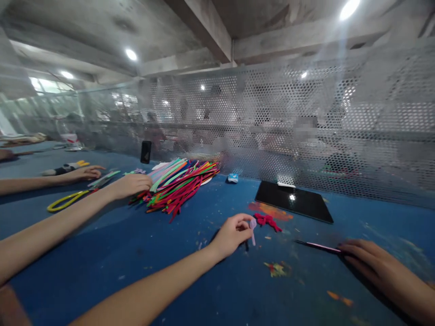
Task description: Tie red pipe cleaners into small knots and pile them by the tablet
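Note:
My left hand [233, 235] is near the middle of the table, its thumb and fingers pinching a light purple pipe cleaner [253, 225]. The piece has a rounded, curled top and a short straight tail pointing down. Just beyond it lies a bunch of twisted crimson pipe cleaner [268, 222]. A small dark piece shows under the hand. At the right, my right hand [374, 262] is low over the table with its fingers closed on the end of a slim pen-like tool [321, 247], pinkish with a dark pointed tip aimed left. Its exact kind is unclear.
A co-worker's hand [132, 184] touches a pile of colourful pipe cleaners [183, 183]; another hand [84, 173] is behind yellow-handled scissors [68, 200]. A black tablet [294, 200], a blue-and-white packet [233, 178] and a phone [146, 151] are by the perforated metal screen [231, 113].

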`<action>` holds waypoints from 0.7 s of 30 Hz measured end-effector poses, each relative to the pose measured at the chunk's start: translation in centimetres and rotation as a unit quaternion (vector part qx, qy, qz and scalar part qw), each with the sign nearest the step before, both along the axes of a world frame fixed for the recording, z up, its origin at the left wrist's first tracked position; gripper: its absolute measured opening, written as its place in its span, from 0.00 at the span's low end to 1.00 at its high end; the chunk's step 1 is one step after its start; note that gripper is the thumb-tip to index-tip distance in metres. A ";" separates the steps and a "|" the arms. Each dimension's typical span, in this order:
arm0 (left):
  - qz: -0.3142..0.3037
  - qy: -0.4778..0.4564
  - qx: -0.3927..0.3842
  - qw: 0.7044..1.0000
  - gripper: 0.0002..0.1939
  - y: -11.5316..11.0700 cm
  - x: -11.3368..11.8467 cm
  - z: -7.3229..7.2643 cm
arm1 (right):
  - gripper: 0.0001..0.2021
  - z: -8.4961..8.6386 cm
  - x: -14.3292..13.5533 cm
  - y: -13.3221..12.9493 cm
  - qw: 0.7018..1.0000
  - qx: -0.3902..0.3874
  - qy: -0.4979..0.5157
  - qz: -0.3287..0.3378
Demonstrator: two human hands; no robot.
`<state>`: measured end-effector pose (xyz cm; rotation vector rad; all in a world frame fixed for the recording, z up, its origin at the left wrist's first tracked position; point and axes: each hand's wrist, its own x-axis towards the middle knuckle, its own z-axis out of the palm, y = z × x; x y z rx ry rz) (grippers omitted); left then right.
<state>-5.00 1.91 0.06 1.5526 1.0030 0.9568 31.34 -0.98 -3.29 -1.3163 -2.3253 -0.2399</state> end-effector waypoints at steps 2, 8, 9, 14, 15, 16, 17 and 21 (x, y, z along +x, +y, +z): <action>-0.040 0.027 0.014 0.999 0.08 -0.4 0.0 0.3 | 0.13 0.3 -0.6 -0.8 0.999 -0.030 0.009 0.018; -0.165 0.124 0.039 0.978 0.08 -1.3 -0.9 1.7 | 0.11 2.5 -5.9 -4.2 0.992 -0.106 0.012 0.073; -0.181 0.137 0.042 0.973 0.08 -1.3 -1.1 2.0 | 0.12 2.9 -6.8 -4.8 0.990 -0.101 0.006 0.100; -0.224 0.205 0.109 0.946 0.07 -1.5 -1.2 2.6 | 0.20 4.6 -9.7 -6.0 0.972 -0.118 -0.047 0.200; -0.221 0.226 0.136 0.939 0.06 -1.5 -1.2 2.6 | 0.19 4.8 -10.1 -5.9 0.968 -0.140 -0.056 0.200; -0.214 0.247 0.163 0.931 0.06 -1.4 -1.1 2.6 | 0.17 4.9 -10.4 -5.7 0.966 -0.162 -0.062 0.191; -0.206 0.267 0.186 0.923 0.05 -1.4 -1.1 2.5 | 0.15 4.9 -10.7 -5.5 0.965 -0.181 -0.067 0.179; -0.184 0.305 0.222 0.908 0.07 -1.0 -1.3 2.0 | 0.13 4.2 -11.2 -4.8 0.963 -0.223 -0.037 0.145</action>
